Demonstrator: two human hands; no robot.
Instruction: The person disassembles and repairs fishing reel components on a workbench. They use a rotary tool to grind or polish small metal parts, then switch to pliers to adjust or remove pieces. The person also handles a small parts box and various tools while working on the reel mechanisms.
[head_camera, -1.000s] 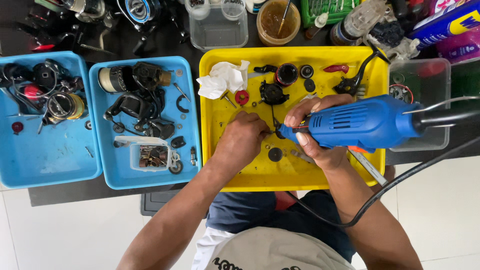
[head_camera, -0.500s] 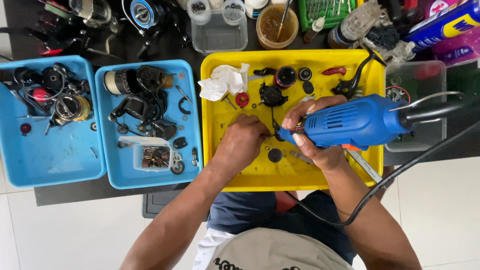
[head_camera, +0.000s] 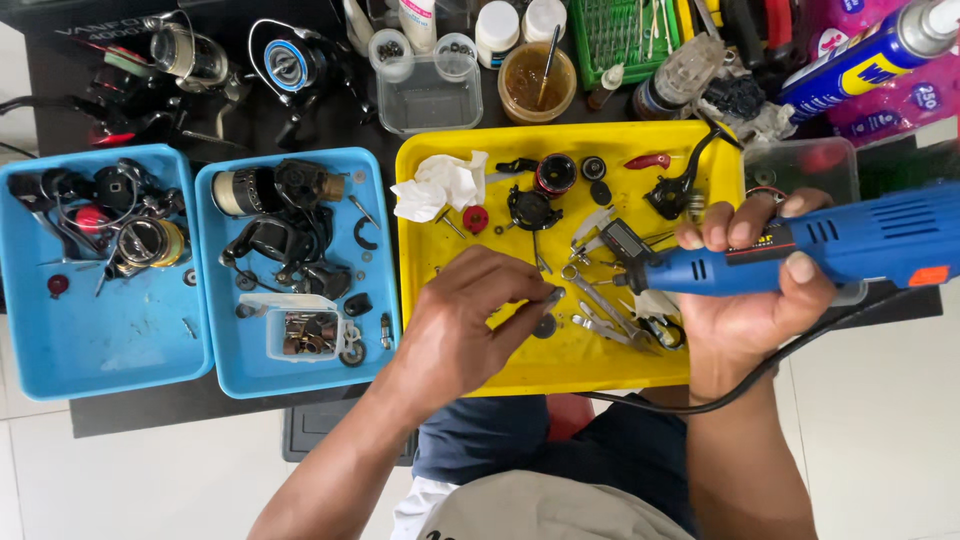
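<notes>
right hand (head_camera: 755, 290): wrapped tight around the blue rotary tool (head_camera: 800, 250), fingers over the top, thumb on the near side; sits at 3 o'clock of the yellow tray (head_camera: 420, 330)
rotary tool: lies roughly level, nose pointing to 9 o'clock over the tray middle; black cord (head_camera: 760, 375) runs off under the wrist toward 5 o'clock
left hand (head_camera: 465, 320): over the tray's near-left area, thumb and fingertips pinched together on a small grey metal part (head_camera: 553, 297) (too small to tell what kind)
gap: tool nose and the pinched part are near each other, not touching
under the hands: small dark round disc (head_camera: 544, 326) just at 6 o'clock of the pinched part; loose silver wrenches (head_camera: 600, 315) lying flat on the tray floor
tray, far side: crumpled white tissue (head_camera: 438, 187) at 11 o'clock, red knob (head_camera: 475, 219) just beside it, black gear piece (head_camera: 530, 210) and black round cap (head_camera: 556, 174) near 12 o'clock, black crank handle (head_camera: 685, 185) at 1 o'clock
left of tray: 2 blue trays (head_camera: 225, 370) side by side on the desk (head_camera: 180, 410), both holding dismantled reel parts (mostly black and silver)
desk, far edge: clear tub (head_camera: 430, 95), jar of amber grease (head_camera: 538, 80) with a stick in it, blue spray can (head_camera: 860, 55) at 1 o'clock
</notes>
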